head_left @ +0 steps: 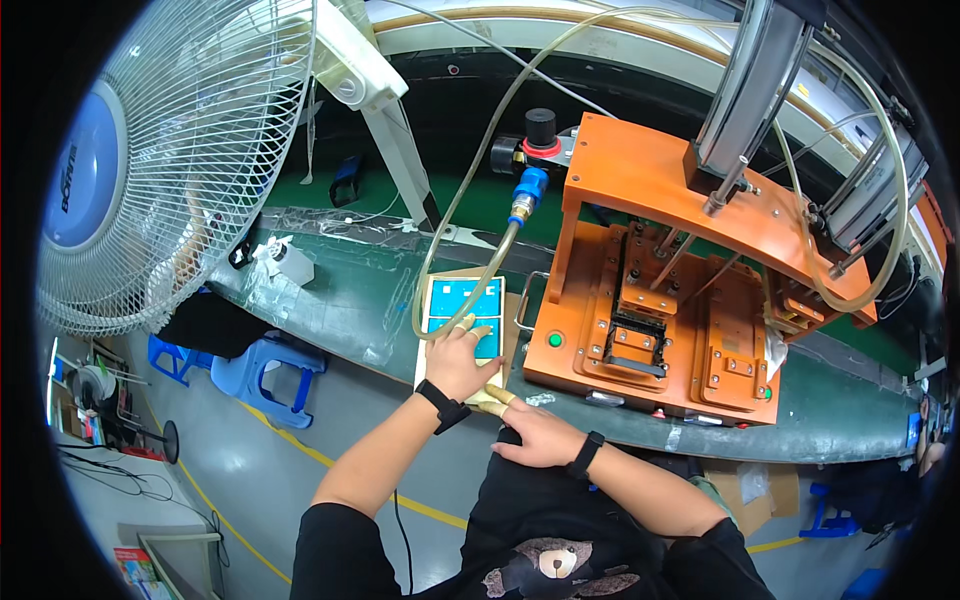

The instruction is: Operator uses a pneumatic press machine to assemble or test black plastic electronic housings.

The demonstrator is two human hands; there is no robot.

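A pale, shallow tray holding blue sheets with small white marks lies on the green bench. My left hand rests on the lower blue sheet, its fingers stretched out and spread, with pale yellow covers on some fingertips. At the tray's near right corner, my right hand reaches in with extended fingers, also wearing pale covers, and touches the edge there. Its thumb stands apart. My left hand hides part of the sheet. Just right of the tray stands an orange pneumatic press with metal fixtures.
A large white fan fills the left. Behind the tray, a clear hose loops down from a regulator with a black knob. A white bottle sits on the bench. Blue stools stand on the floor at left.
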